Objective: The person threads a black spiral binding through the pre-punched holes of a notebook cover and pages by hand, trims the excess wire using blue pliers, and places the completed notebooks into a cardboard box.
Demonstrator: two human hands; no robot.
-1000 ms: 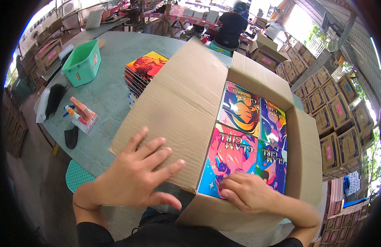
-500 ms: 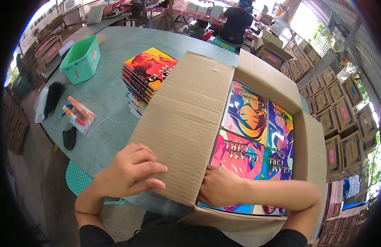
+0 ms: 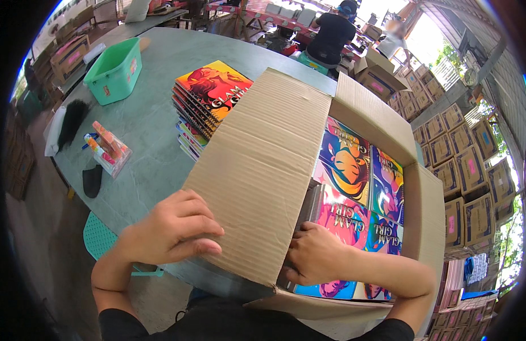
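A large open cardboard box (image 3: 423, 210) sits at the table's near right side, filled with colourful illustrated notebooks (image 3: 345, 162) in side-by-side stacks. My right hand (image 3: 317, 253) reaches inside, its bent fingers pressed down at the left edge of the pink-covered notebooks (image 3: 342, 211). A narrow gap shows the side of that stack; my fingertips are partly hidden there. My left hand (image 3: 175, 227) is over the near outer corner of the box's folded-out left flap (image 3: 257, 170). Its fingers are loosely bent, thumb apart, with nothing held.
A pile of spiral notebooks (image 3: 209, 96) stands beyond the flap. Further left are a green plastic basket (image 3: 116, 79), a clear holder with glue tubes (image 3: 110, 152), a black brush (image 3: 74, 122) and a dark pouch-like thing (image 3: 92, 181). Stacked cartons (image 3: 465, 153) line the right; a seated person (image 3: 331, 37) is ahead.
The pink-covered notebooks have shifted right inside the box with my right hand, widening the gap beside the left wall. My left hand has barely moved.
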